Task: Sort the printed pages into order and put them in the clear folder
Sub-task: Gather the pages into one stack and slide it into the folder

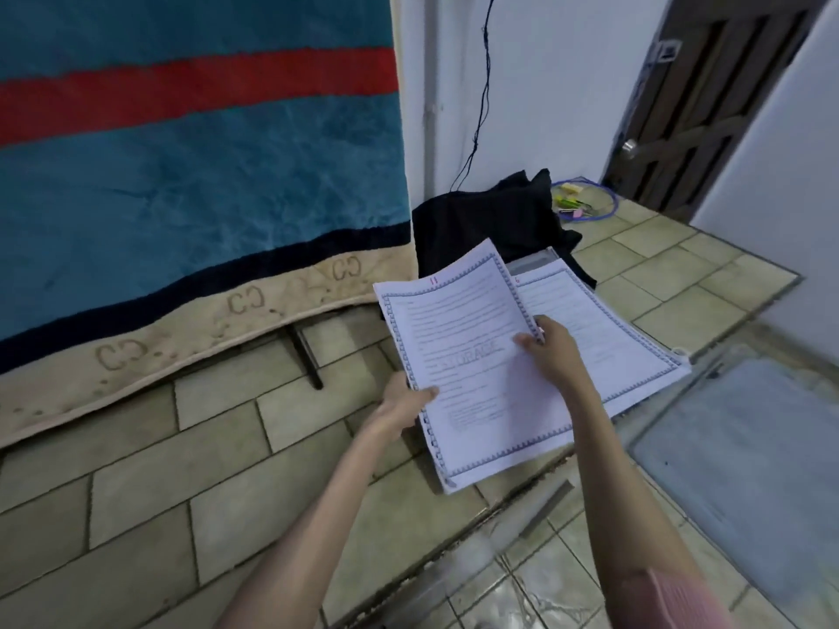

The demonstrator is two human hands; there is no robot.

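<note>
Top printed page (467, 356): red number "11" at its upper edge; a faint grey watermark across the middle, apparently "STORAGE", blurred. Body text illegible. Page beneath (604, 338): red numeral at its top corner, unreadable. Blanket (181, 174): repeated "GG"-style monogram along the beige border.
</note>
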